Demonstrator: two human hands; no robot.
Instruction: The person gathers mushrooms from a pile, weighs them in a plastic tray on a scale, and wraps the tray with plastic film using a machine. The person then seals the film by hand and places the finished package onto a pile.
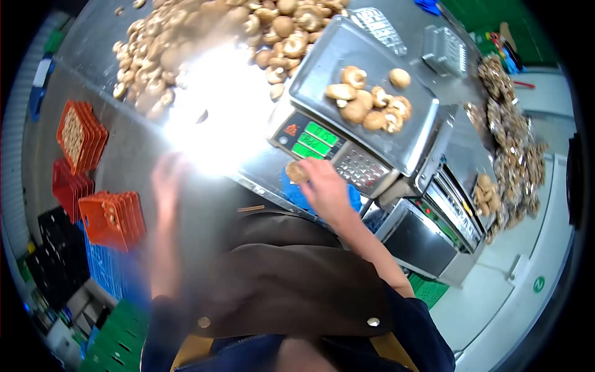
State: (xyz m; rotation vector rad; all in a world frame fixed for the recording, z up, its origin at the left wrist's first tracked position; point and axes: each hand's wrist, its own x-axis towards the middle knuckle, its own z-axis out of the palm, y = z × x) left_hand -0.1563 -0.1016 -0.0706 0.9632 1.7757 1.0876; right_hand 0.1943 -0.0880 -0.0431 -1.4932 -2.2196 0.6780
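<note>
Between the fingertips of my right hand [325, 189] is a brown mushroom [297, 172], just in front of the scale's lit green display [314, 140]. Several mushrooms [356, 110] lie on the metal scale tray [316, 59]. Part of a blue item [354, 197] shows under and beside my right hand. My left hand [168, 180] is at the table's front edge, blurred by haze and glare, so its fingers cannot be made out. A big pile of mushrooms [283, 26] covers the back of the table, partly hidden by the glare.
Orange crates [127, 217] stand at the left on the floor, with black crates [62, 235] beyond. Clear plastic trays [443, 53] lie behind the scale. At the right are a wrapping machine [415, 239] and many packed mushrooms [511, 149].
</note>
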